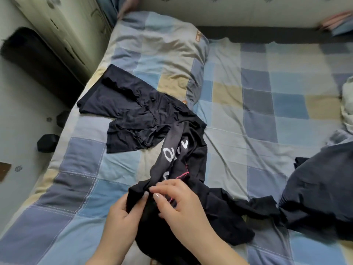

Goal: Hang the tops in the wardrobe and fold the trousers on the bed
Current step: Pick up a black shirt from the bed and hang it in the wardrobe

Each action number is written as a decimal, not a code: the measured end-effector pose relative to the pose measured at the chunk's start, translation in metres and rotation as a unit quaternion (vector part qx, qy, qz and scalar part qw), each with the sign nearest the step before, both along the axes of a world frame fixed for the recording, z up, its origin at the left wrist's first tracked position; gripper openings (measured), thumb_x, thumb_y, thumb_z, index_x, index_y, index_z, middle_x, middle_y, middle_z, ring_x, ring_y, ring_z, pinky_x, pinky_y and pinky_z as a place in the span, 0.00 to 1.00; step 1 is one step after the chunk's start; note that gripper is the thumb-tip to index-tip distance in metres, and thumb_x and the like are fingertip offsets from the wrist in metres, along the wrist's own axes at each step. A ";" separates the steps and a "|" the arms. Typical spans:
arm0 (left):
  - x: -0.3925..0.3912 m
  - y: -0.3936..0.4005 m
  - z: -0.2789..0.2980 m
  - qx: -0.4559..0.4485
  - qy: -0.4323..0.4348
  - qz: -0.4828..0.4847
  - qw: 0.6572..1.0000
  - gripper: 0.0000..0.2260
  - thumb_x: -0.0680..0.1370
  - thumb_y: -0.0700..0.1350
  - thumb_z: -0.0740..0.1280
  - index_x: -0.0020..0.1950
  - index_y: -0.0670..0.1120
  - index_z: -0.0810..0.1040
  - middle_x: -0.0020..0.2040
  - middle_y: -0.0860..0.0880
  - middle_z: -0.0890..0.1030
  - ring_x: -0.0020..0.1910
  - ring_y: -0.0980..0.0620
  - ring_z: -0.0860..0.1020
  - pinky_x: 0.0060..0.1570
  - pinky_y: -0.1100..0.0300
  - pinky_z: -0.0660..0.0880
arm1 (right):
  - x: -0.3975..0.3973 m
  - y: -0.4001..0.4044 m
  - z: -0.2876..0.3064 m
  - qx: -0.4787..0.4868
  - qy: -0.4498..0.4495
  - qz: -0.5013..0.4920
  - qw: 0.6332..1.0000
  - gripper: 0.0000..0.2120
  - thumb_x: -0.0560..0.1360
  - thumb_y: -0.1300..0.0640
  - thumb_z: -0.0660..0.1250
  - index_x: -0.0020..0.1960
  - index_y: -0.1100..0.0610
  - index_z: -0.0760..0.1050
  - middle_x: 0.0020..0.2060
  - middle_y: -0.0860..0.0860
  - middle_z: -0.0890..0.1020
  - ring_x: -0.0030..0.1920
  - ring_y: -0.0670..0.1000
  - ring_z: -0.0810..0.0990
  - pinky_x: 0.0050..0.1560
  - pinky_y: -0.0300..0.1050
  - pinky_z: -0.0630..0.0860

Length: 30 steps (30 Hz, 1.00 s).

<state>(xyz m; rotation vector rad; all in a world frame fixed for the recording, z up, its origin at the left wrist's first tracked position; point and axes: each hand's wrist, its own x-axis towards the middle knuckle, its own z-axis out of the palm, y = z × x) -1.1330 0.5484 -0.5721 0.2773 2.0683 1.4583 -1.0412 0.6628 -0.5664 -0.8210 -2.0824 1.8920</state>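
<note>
- The black garment (pixel 183 165) with a white-lettered waistband and pink stitching lies bunched on the bed (pixel 248 111), near its lower edge and directly in front of the person.
- The left hand (pixel 122 213) grips a fold of the black garment, thumb on top of the fabric.
- The right hand (pixel 179 199) pinches the same fold, fingertips touching the cloth just beside the left thumb.
- A pair of dark shorts (pixel 131 115) lies spread flat on the bed, partly over the checked pillow (pixel 158 44).
- Another dark garment (pixel 317 197) lies heaped at the right side of the bed; its type is probably a top, but the view is unclear.
- A cabinet (pixel 63 29) stands left of the bed.
</note>
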 end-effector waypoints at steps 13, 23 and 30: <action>0.061 0.012 0.285 0.111 -0.011 -0.212 0.971 0.20 0.59 0.69 0.74 0.36 0.53 0.83 0.31 0.56 0.80 0.33 0.62 0.79 0.33 0.72 0.73 | 0.078 0.057 0.163 0.293 -0.040 0.185 0.937 0.25 0.71 0.57 0.70 0.67 0.47 0.71 0.70 0.50 0.65 0.71 0.50 0.61 0.68 0.47 0.63; 0.055 -0.017 0.418 0.006 0.260 -0.110 0.959 0.06 0.73 0.54 0.71 0.39 0.53 0.82 0.31 0.56 0.79 0.33 0.60 0.78 0.34 0.69 0.72 | 0.106 0.055 0.303 0.259 -0.027 0.176 0.949 0.10 0.71 0.54 0.66 0.38 0.60 0.70 0.31 0.54 0.77 0.33 0.56 0.75 0.33 0.47 0.66; 0.083 -0.033 0.426 -0.043 0.345 -0.096 0.933 0.18 0.75 0.42 0.72 0.53 0.67 0.78 0.52 0.57 0.80 0.54 0.61 0.77 0.56 0.66 0.72 | 0.113 0.044 0.408 -0.140 0.031 0.073 0.987 0.05 0.71 0.61 0.64 0.43 0.61 0.77 0.35 0.58 0.82 0.36 0.57 0.82 0.39 0.49 0.79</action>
